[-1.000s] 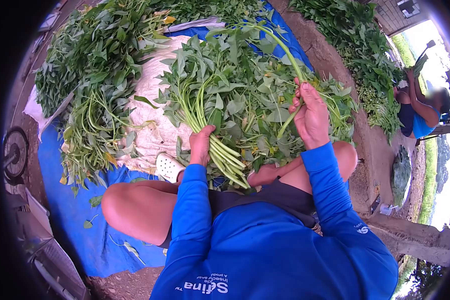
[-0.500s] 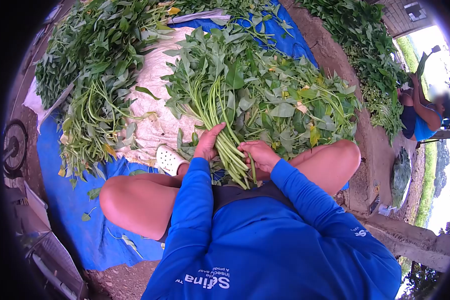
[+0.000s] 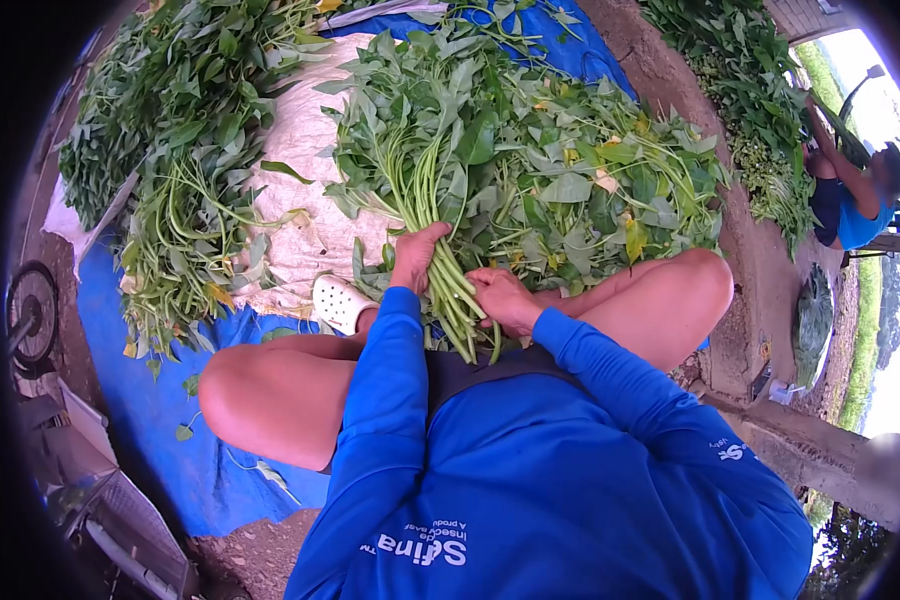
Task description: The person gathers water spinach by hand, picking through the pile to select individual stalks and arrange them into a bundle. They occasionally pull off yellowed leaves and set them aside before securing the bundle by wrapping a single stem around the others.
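Watching through the head camera, I saw the left hand (image 3: 416, 258) wrapped tight round the bundle (image 3: 425, 185) of long-stemmed greens, just above the cut ends. The leaves fanned away from me over the near edge of the white sack (image 3: 305, 215), and the ends pointed back into the lap between the crossed legs. The right hand (image 3: 502, 298) lay against those ends from the right side, fingers curled onto the stems. I could not tell whether it pinched a stem or only pressed on them, since the knuckles hid the fingertips. A loose heap (image 3: 610, 190) of the same greens lay just beyond the right knee, touching the bundle's leaves, and a second pile (image 3: 175, 170) ran along the sack's left edge onto the blue tarp (image 3: 135, 340). A white shoe (image 3: 338, 304) sat at the sack's near edge beside the left wrist. Another person (image 3: 852, 205) worked well apart at the far right. To my mind, the step was squaring the stem ends. Doing it well meant a left grip that was firm but not crushing, the right hand tapping or sliding the stems until the ends lined up, and no stray leaves from the heap caught in the bundle.
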`<state>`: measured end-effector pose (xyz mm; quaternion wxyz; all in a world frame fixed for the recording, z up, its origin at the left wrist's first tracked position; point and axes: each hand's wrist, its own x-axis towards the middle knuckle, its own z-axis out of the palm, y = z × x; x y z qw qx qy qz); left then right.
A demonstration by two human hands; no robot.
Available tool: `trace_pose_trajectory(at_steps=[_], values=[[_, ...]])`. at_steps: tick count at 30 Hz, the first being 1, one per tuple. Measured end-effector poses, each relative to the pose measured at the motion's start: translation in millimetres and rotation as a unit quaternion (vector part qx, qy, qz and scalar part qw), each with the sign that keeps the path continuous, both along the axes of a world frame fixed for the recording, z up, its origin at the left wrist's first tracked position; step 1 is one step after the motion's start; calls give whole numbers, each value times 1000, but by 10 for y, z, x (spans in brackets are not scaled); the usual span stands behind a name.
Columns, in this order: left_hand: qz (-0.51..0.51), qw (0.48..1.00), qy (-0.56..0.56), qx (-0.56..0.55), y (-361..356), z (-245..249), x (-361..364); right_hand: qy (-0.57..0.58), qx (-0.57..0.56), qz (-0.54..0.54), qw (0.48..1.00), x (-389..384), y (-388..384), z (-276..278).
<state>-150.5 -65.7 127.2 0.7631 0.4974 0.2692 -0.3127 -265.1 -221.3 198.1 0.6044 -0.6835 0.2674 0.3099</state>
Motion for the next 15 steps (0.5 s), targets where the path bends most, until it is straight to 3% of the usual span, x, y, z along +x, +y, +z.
trace_pose_trajectory(at_steps=[2,6,9,12,15], values=[[92,995,-15,-18,-19,127,57,-86,-28,-48,995,-46,64,203],[148,986,-65,-30,42,457,194,-167,-40,-79,982,23,-70,397],[184,974,-126,-32,89,663,235,-236,-155,29,959,175,-156,611],[222,960,-170,-22,120,905,220,-229,-180,113,950,383,-136,861],[222,960,-173,-1,216,985,256,-154,-146,352,912,556,-122,1036]])
